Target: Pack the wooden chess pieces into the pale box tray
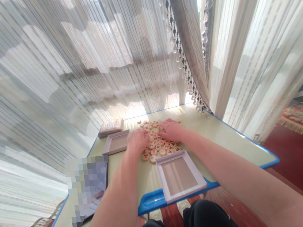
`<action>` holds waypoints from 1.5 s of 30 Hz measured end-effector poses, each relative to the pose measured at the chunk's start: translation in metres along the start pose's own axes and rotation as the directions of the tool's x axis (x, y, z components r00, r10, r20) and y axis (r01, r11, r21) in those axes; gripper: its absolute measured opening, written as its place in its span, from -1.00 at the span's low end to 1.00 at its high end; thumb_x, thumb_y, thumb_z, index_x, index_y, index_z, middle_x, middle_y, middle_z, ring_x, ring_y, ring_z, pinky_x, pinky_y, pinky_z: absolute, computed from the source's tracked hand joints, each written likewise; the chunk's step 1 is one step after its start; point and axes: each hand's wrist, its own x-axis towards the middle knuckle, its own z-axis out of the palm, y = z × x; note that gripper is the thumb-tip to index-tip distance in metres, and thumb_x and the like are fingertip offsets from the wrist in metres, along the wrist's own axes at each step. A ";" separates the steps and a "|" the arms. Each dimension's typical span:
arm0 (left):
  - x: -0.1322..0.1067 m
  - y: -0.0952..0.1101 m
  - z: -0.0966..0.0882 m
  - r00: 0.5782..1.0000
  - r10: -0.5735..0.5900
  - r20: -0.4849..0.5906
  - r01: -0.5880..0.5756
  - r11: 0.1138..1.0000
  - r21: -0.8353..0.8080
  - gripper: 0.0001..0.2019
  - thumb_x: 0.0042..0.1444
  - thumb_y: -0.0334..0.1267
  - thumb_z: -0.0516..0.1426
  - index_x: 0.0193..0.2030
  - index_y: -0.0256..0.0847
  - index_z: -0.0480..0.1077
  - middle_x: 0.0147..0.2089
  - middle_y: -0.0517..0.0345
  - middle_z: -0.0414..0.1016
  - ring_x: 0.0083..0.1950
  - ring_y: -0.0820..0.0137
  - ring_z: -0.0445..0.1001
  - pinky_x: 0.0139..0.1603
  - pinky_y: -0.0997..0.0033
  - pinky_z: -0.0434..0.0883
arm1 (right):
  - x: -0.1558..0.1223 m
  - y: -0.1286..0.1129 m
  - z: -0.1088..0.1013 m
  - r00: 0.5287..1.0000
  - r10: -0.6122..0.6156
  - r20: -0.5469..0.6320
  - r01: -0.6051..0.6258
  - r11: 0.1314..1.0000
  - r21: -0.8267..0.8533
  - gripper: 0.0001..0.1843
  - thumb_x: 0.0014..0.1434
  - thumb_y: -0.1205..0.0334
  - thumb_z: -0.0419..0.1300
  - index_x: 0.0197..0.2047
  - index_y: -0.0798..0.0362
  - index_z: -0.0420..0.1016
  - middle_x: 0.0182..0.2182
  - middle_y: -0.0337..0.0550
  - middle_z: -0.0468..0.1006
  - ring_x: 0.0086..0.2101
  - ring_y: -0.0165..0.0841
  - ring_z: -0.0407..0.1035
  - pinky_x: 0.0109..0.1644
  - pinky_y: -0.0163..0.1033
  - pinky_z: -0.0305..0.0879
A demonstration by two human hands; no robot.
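Note:
Several round wooden chess pieces (158,147) with red and dark characters lie scattered on a pale table with a blue rim (226,133). My left hand (137,141) rests palm down on the left side of the pile, fingers spread flat. My right hand (171,130) lies palm down over the right side of the pile, fingers stretched toward the far pieces. Both hands touch the pieces and hold nothing. An empty shallow white-edged box tray (180,176) sits just in front of the pile at the near table edge.
A second empty tray (116,143) lies left of the pile, with a patterned box lid (111,127) behind it. A dark tablet (90,187) lies at the near left. Sheer curtains (79,63) hang close behind the table. My knees and feet show below the edge.

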 end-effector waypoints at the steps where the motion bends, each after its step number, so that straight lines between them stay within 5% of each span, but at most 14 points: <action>1: 0.000 0.000 0.000 1.000 0.002 0.006 -0.002 1.000 0.010 -0.68 0.11 -0.26 -0.03 -0.15 -0.16 0.52 -0.07 0.06 0.51 -0.03 0.29 0.43 0.06 0.39 0.31 | 0.001 0.000 0.000 1.000 -0.002 -0.021 0.002 1.000 -0.004 -0.43 0.26 -0.03 -0.09 0.18 0.17 0.26 0.12 0.03 0.34 0.11 -0.15 0.09 0.17 -0.12 -0.02; 4: -0.002 0.002 -0.003 1.000 0.018 0.021 -0.018 0.999 0.030 -0.69 0.13 -0.22 -0.04 -0.22 -0.14 0.54 -0.09 0.08 0.52 -0.04 0.29 0.43 0.06 0.38 0.30 | 0.003 0.003 0.000 0.997 0.047 -0.068 -0.048 0.999 -0.019 -0.51 0.29 0.10 -0.11 0.18 0.15 0.25 0.14 0.06 0.28 0.09 -0.18 0.12 0.15 -0.14 0.00; 9: -0.003 0.005 -0.005 1.000 -0.006 0.025 0.005 0.999 0.053 -0.73 0.11 -0.21 0.00 -0.24 -0.12 0.52 -0.13 0.09 0.53 -0.08 0.28 0.43 -0.03 0.39 0.33 | 0.003 0.006 -0.003 0.995 0.095 0.036 -0.093 0.994 -0.054 -0.55 0.31 0.12 -0.18 -0.07 0.06 0.48 -0.09 0.04 0.46 -0.04 -0.19 0.24 0.06 -0.14 0.08; 19: -0.001 0.003 0.001 1.000 -0.023 0.000 0.023 0.996 0.082 -0.66 0.19 -0.27 -0.10 -0.07 -0.13 0.47 -0.14 0.02 0.56 -0.07 0.25 0.46 -0.03 0.32 0.33 | 0.000 0.009 -0.004 0.991 0.117 0.071 -0.110 0.989 -0.098 -0.55 0.26 0.00 -0.14 0.05 -0.09 0.44 -0.01 -0.03 0.42 0.00 -0.13 0.19 0.08 -0.08 0.06; 27: -0.001 0.003 -0.004 0.994 -0.091 -0.063 0.095 0.993 0.072 -0.65 0.15 -0.35 -0.11 -0.13 -0.22 0.50 -0.10 -0.07 0.52 -0.04 0.22 0.43 -0.02 0.32 0.34 | 0.001 0.013 -0.002 0.984 0.167 0.059 -0.161 0.983 -0.088 -0.48 0.23 -0.10 -0.13 0.12 -0.11 0.37 0.01 0.01 0.38 0.03 -0.09 0.14 0.08 -0.04 0.07; 34: -0.006 -0.001 -0.015 0.981 -0.144 0.128 0.129 0.984 0.119 -0.66 -0.08 -0.50 0.01 -0.22 -0.19 0.52 -0.22 -0.02 0.57 -0.13 0.20 0.49 -0.16 0.37 0.36 | -0.001 0.012 -0.006 0.979 0.190 0.066 -0.184 0.978 -0.095 -0.43 0.22 -0.14 -0.16 0.02 0.01 0.46 -0.04 0.08 0.41 0.00 -0.08 0.16 0.06 -0.05 0.09; 45: -0.010 0.001 -0.021 0.991 -0.105 0.085 0.097 0.991 0.096 -0.73 -0.05 -0.35 0.01 -0.31 -0.16 0.53 -0.25 0.03 0.58 -0.19 0.25 0.49 -0.27 0.44 0.33 | -0.001 0.014 -0.007 0.979 0.201 0.025 -0.198 0.976 -0.093 -0.46 0.21 -0.14 -0.12 0.03 -0.05 0.46 -0.02 0.06 0.40 0.00 -0.07 0.18 0.04 -0.02 0.13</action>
